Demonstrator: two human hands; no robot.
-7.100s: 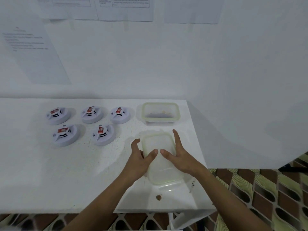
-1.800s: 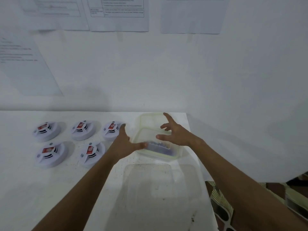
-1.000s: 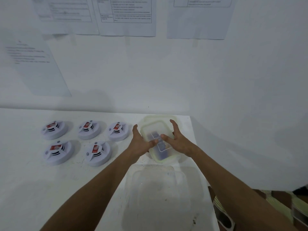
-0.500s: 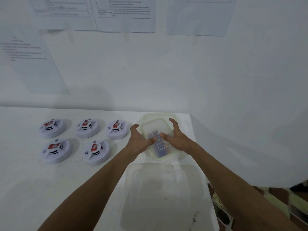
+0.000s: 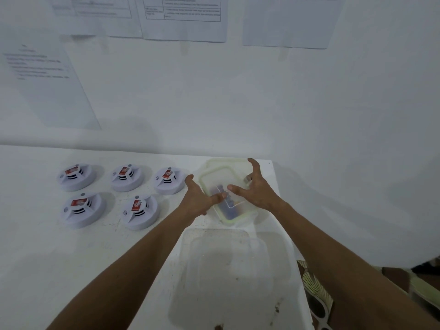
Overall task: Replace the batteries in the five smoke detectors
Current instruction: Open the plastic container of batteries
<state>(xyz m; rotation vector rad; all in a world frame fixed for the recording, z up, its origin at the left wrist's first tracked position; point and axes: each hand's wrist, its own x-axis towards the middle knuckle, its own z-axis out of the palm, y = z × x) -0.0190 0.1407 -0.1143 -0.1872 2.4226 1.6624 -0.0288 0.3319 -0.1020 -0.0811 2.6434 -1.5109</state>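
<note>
1. Nearest the camera, a clear plastic box [image 5: 234, 277] sat on the white tabletop [image 5: 71, 270]; nothing could be made out inside it.
2. Beyond it stood a second clear box [image 5: 240, 219] with a pale green rim, its lid [image 5: 222, 177] lying askew over it. Dark blue things, probably the batteries [image 5: 227, 209], showed through the plastic, too blurred to count.
3. The left hand [image 5: 197, 198] gripped the lid's left edge, thumb laid across the top.
4. The right hand [image 5: 256, 190] held the lid's right side, fingers spread and curled over the far edge, thumb on top.
5. Left of the boxes, five white round smoke detectors [image 5: 139, 210] lay in two rows, three behind and two in front, each showing a red label.
6. Farthest off, printed papers [image 5: 183, 17] hung on the white wall.
</note>
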